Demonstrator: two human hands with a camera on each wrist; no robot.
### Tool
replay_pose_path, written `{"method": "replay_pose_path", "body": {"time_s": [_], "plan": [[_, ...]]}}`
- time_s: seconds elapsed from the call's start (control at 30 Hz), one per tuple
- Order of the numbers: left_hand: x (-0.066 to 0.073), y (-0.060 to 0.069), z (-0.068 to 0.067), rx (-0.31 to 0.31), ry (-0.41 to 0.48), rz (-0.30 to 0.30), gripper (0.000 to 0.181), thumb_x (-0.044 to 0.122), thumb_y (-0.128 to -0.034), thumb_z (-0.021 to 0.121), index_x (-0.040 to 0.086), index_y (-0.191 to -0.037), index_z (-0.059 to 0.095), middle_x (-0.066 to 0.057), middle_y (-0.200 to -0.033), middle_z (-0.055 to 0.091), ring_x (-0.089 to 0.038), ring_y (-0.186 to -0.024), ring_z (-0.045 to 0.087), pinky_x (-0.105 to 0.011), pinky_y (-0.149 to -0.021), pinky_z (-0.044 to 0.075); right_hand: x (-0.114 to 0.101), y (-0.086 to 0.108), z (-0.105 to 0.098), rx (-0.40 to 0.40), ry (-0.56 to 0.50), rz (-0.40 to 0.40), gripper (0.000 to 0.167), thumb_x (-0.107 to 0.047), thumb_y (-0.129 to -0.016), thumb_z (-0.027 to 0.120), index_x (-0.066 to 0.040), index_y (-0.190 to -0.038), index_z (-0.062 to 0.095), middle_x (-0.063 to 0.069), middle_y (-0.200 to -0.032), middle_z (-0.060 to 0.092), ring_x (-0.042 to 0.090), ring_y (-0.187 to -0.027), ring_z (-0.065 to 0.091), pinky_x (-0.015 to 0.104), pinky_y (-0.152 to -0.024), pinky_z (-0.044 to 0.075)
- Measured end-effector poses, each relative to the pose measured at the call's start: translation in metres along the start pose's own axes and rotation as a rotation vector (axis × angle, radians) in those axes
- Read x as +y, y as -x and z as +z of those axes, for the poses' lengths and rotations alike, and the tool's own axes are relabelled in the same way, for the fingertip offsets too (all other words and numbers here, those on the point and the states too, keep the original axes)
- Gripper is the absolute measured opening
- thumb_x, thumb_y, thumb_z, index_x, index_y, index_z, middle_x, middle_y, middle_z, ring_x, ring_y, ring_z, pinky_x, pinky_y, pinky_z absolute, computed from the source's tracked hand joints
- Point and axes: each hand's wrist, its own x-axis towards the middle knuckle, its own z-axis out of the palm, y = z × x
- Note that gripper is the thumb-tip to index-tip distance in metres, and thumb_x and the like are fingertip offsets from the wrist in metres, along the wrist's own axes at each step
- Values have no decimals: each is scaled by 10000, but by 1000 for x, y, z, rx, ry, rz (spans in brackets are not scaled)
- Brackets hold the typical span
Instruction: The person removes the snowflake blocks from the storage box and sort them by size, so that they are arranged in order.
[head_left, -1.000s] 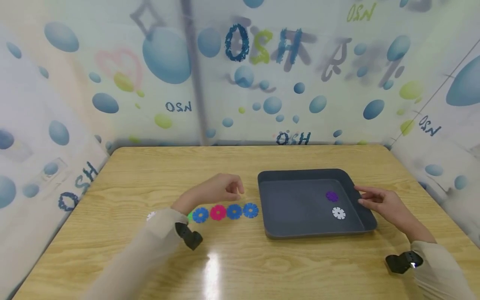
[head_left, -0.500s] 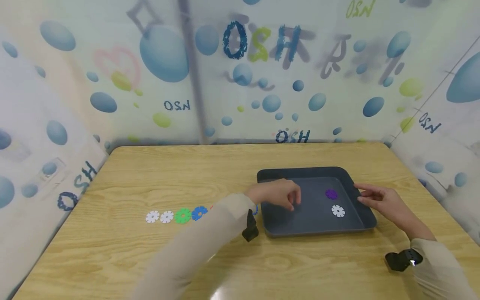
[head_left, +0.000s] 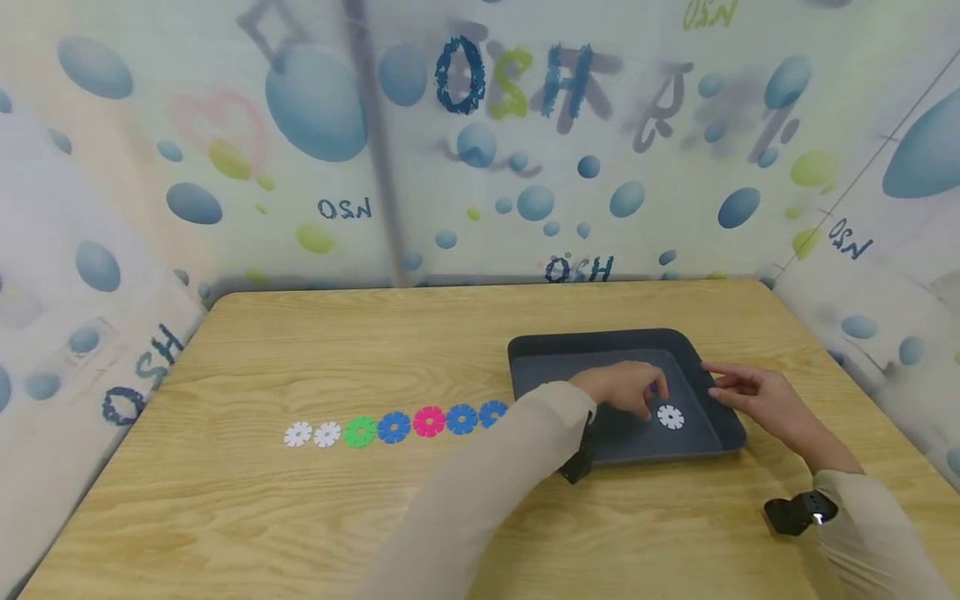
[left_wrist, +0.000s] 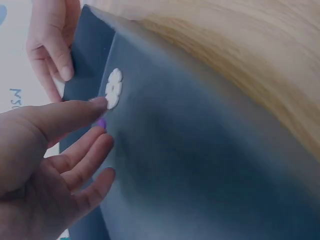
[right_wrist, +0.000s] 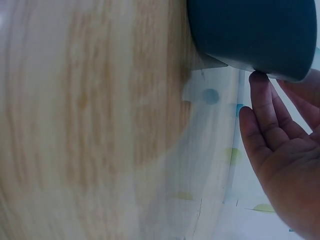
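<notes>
My left hand (head_left: 626, 390) reaches into the dark grey tray (head_left: 637, 450), its thumb and index finger apart around a purple flower-shaped disc (head_left: 654, 387). In the left wrist view a bit of the purple disc (left_wrist: 102, 123) shows between the thumb and fingertips; the rest is hidden. Just beside those fingers, a white flower-shaped disc (head_left: 671, 417) lies on the tray floor. My right hand (head_left: 765, 407) touches the tray's right rim with loosely extended fingers. From the right wrist, fingertips (right_wrist: 259, 80) meet the tray's outer wall (right_wrist: 255, 37).
Left of the tray, flower discs lie in a row on the wooden table (head_left: 225, 500): white (head_left: 297, 434), green (head_left: 360, 432), pink (head_left: 430, 422) and several blue (head_left: 393, 427) among them. A patterned curtain (head_left: 480, 200) stands behind the table.
My left hand has moved right from above the row of discs, across the tray's left side, to the purple disc. My right hand stays at the tray's right rim.
</notes>
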Motion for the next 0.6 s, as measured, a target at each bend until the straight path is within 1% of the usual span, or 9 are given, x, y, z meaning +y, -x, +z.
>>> {"method": "replay_pose_path", "body": {"time_s": [0.1,0.2,0.3,0.47,0.6], "plan": [[5,-8,3,-1,17,-39,341,162,-819,698,129,-1136,576,35,-1084,548,-34,-926,506,-118,-719,382,1,0,0,0,2,-3,466,-151,-896,599,84,-1275,465,216,-1025,588,-18,-777,554,212,-621,472],[8,-16,8,-2,-5,-55,343,209,-820,698,140,-1139,591,52,-1081,557,-21,-915,507,-111,-719,377,1,0,0,-3,3,4,471,-168,-898,598,75,-1280,467,207,-1020,591,-12,-778,555,221,-620,471],[11,-22,10,8,-41,-70,334,213,-815,703,145,-1129,610,62,-1041,566,-18,-883,504,-112,-711,376,0,-1,-1,-5,5,7,472,-183,-902,594,62,-1286,469,195,-1012,594,-5,-777,558,228,-618,467],[18,-25,12,31,-91,-110,294,189,-796,724,158,-1075,639,74,-990,568,-21,-849,489,-121,-710,369,1,-1,-1,-9,-6,-9,467,-154,-903,589,78,-1286,457,194,-1002,595,0,-771,558,225,-609,461],[21,-24,13,36,-87,-142,241,168,-778,741,163,-997,643,89,-935,557,-25,-815,482,-140,-681,380,1,0,-1,-12,-1,1,467,-143,-902,589,80,-1289,452,198,-1007,593,-1,-770,557,228,-610,465]]}}
